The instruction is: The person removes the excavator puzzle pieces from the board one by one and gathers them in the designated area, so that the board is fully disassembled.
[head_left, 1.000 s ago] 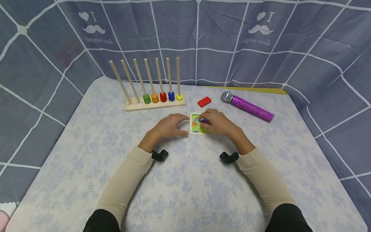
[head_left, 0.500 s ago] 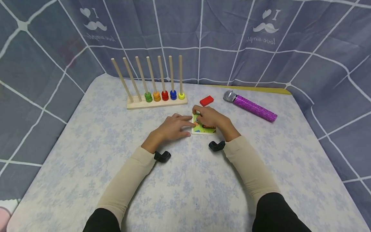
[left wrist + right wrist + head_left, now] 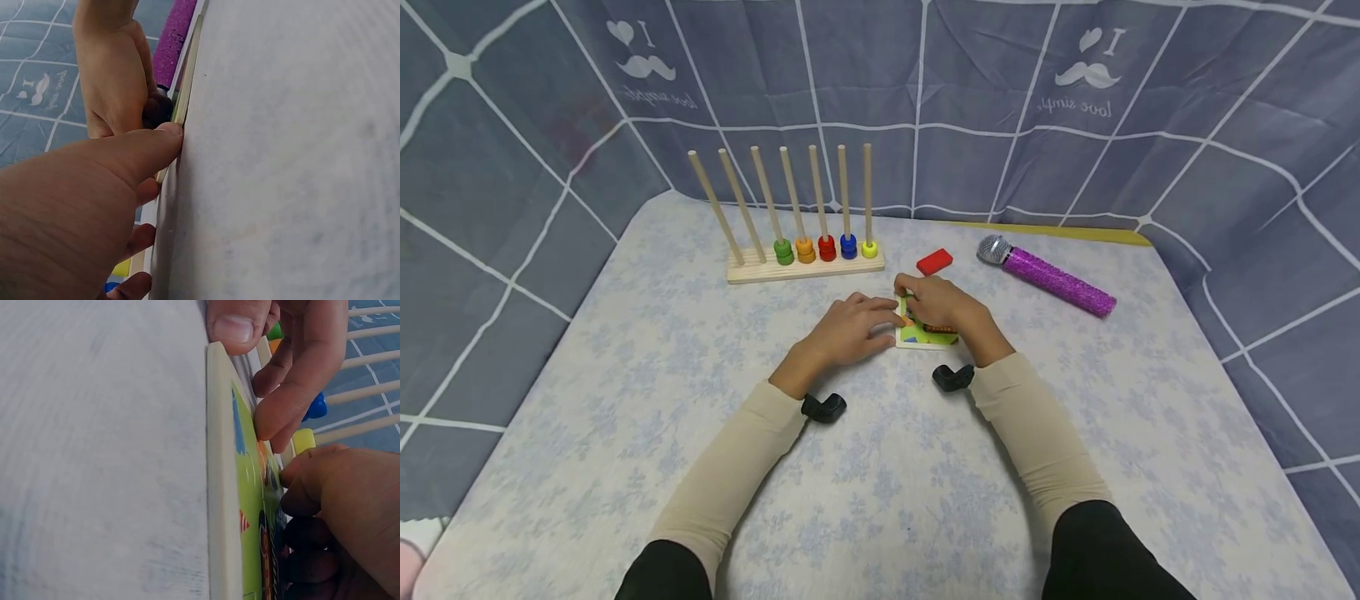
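A small square picture puzzle (image 3: pixel 925 340) with a pale wooden frame and a mostly green picture lies flat on the table, partly covered by both hands. At its left side my left hand (image 3: pixel 847 330) has its fingers spread, with the thumb by the near corner. One left fingertip reaches over the frame onto the picture, as the right wrist view shows. My right hand (image 3: pixel 946 302) is over the far part of the puzzle with curled fingers, its fingertips at the far left corner. I cannot tell whether it pinches a piece there.
Behind the left hand stands a wooden peg rack (image 3: pixel 805 271) with several upright rods and coloured rings. A red block (image 3: pixel 934 262) lies just beyond the puzzle. To the right is a glittery purple microphone (image 3: pixel 1052 277). A grey checked curtain (image 3: pixel 880 83) hangs behind the table.
My right hand has moved left across the puzzle to its far left corner, with the fingers curling. My left hand has moved slightly in, onto the frame. The last half second shows little movement.
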`<state>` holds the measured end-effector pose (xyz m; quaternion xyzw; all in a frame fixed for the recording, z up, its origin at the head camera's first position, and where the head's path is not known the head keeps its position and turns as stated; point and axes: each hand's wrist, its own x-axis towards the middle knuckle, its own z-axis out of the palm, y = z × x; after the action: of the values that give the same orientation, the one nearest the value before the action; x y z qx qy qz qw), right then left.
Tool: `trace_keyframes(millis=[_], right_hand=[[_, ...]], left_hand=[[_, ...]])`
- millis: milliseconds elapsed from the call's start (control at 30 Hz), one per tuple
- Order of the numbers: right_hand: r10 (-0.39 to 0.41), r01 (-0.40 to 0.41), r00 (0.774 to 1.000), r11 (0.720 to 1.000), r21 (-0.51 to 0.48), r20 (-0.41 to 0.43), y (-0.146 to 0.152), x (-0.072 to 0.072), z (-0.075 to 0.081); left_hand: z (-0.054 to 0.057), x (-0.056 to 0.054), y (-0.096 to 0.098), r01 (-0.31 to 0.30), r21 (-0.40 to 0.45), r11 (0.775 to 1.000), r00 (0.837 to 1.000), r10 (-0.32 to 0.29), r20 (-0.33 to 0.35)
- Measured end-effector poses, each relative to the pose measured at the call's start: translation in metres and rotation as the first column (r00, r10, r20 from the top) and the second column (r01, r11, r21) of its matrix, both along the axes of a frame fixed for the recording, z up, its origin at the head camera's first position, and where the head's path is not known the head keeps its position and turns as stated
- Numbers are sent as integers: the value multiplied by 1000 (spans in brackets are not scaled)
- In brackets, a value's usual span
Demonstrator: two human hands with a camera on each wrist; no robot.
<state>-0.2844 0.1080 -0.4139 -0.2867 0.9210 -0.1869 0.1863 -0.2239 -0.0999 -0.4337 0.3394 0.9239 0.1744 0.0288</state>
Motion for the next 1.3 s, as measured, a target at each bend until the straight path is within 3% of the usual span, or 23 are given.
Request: trace_keyframes(millis=[233, 533, 733, 933, 1300], right_hand=[[0, 1, 1000, 1000, 11, -9, 1, 0, 0], [-25, 24, 999, 998, -56, -23, 7, -1, -4], [-32, 25, 998, 990, -137, -45, 14, -3, -5], [7, -25, 997, 970, -243, -74, 21, -3, -8], [-23, 10, 997, 985, -173, -74, 23, 1, -9]], left_hand=[[-1, 0, 1, 4, -5, 1000, 1000, -4, -15], [-1, 1, 2, 4, -4, 1000, 1000, -4, 8], [-1, 0, 1, -2, -9, 1000, 1000, 2, 5], [-2, 1, 0, -7, 2, 1000, 1000, 7, 1], [-2, 2, 0, -15, -4, 1000, 1000, 15, 8]])
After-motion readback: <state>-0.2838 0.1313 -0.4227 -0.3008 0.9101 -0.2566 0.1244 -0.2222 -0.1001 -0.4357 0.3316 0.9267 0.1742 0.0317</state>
